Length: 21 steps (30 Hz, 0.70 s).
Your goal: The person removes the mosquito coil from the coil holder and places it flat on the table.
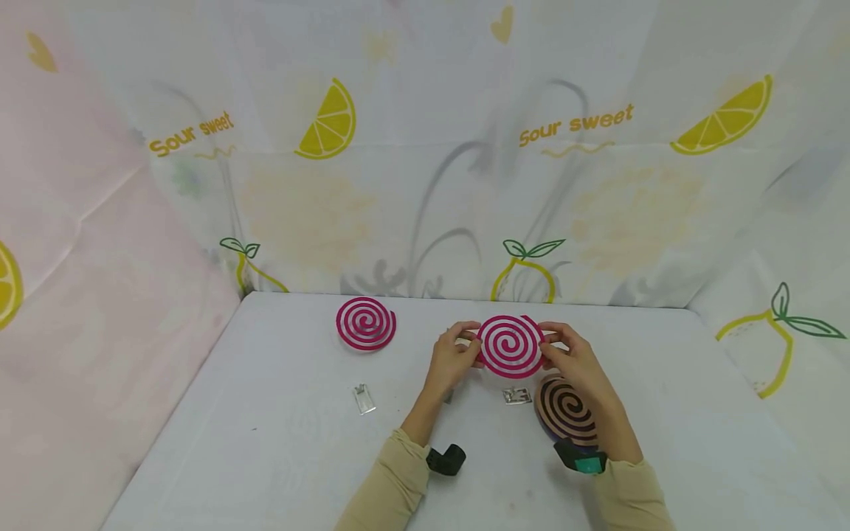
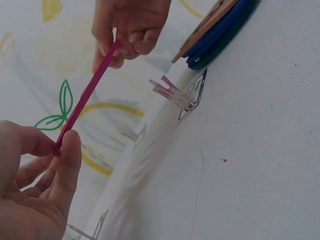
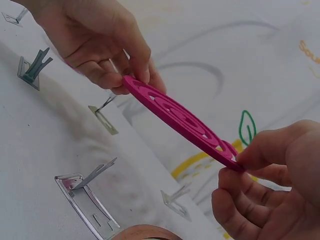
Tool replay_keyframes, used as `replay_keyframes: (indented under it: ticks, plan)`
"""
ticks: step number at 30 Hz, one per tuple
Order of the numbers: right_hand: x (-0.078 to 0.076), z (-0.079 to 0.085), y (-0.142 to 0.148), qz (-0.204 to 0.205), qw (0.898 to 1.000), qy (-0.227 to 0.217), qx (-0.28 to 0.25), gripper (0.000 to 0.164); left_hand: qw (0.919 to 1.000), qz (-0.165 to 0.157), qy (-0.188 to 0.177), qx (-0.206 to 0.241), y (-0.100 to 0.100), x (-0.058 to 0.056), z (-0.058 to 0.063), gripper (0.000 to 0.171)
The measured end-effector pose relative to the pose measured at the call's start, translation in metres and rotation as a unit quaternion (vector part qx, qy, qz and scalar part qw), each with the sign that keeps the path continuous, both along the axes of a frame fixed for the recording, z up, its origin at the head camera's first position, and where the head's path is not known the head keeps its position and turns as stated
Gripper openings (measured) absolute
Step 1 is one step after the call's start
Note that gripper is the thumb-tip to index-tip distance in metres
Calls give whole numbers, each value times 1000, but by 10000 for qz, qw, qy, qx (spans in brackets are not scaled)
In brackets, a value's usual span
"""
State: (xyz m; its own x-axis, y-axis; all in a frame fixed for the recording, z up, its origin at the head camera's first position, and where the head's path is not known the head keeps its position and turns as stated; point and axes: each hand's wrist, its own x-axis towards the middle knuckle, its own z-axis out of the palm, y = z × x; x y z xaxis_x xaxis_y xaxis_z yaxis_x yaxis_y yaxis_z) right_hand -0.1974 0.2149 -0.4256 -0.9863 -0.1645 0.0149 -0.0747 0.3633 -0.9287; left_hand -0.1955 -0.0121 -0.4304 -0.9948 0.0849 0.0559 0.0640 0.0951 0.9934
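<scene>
Both hands hold up a pink mosquito coil (image 1: 510,346), a flat spiral disc, by its opposite edges. The left hand (image 1: 454,361) pinches its left rim between thumb and fingers. At the other rim, the right hand (image 1: 576,363) pinches it the same way. Seen edge-on in the left wrist view, the coil (image 2: 87,95) spans the gap between the hands above the table. In the right wrist view the coil (image 3: 180,122) tilts, with its spiral gaps showing. A small metal coil stand (image 1: 516,396) lies on the table below it.
A second pink coil (image 1: 365,324) sits at the back left of the white table (image 1: 265,442). Under the right forearm lies a stack of coils (image 1: 564,409), brown on top, with blue and green (image 2: 205,57) below. Another metal stand (image 1: 364,399) lies left of the hands.
</scene>
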Motion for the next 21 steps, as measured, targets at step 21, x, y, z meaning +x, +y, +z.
replay_keyframes:
  ticks: [21]
  plan:
    - [5, 8, 16, 264, 9993, 105, 242, 40, 9998, -145, 106, 15, 14, -10, -27, 28]
